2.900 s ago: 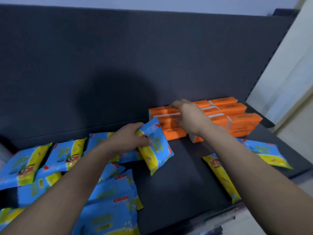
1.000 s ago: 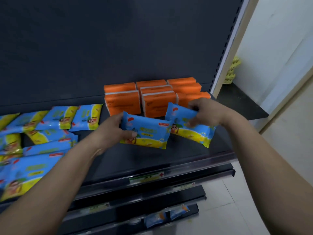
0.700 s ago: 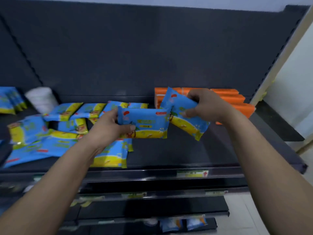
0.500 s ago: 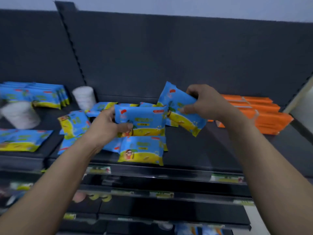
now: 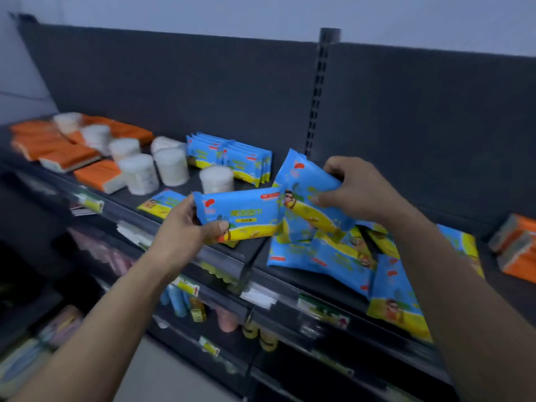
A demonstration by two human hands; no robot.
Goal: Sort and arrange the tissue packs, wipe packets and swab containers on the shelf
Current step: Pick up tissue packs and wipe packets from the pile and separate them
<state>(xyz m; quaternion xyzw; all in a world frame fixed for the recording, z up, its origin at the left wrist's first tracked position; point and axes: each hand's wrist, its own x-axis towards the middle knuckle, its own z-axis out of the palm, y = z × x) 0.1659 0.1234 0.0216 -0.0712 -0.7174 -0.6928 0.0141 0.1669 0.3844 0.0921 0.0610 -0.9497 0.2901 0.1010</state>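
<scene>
Over the last half second both hands have carried their packets leftward along the shelf, so the standing row of wipes and the swab tubs now sit just beyond them.

The left hand (image 5: 185, 227) has its thumb pressed across the lower front of a wipe packet (image 5: 240, 216), with the fingers curled behind its left end. It holds the packet level and lengthwise, out over the shelf's front edge (image 5: 226, 265). The right hand (image 5: 353, 192) has its fingers curled over the upper right of a second wipe packet (image 5: 304, 192) and pinches it tilted, low corner down. The two packets touch where their ends overlap.

Below the right hand lies a loose heap of wipe packets (image 5: 319, 253), and one flat packet (image 5: 162, 203) lies to the left near the edge. Farther back stands the neat row of wipe packets (image 5: 229, 158), and a swab container (image 5: 216, 178) stands just in front of it. More swab containers (image 5: 171, 166) and orange tissue packs (image 5: 58, 146) lie to the far left, with other tissue packs (image 5: 516, 248) at the far right.

The main risk, I judge, is the glossy film. The left packet is gripped by one end only, and a slip there would drop it past the edge onto the lower shelves. Reaching for the row could also catch the lone swab container, which looks likely to roll if tipped. A firm push against the row could make its packets lean or fall flat.
</scene>
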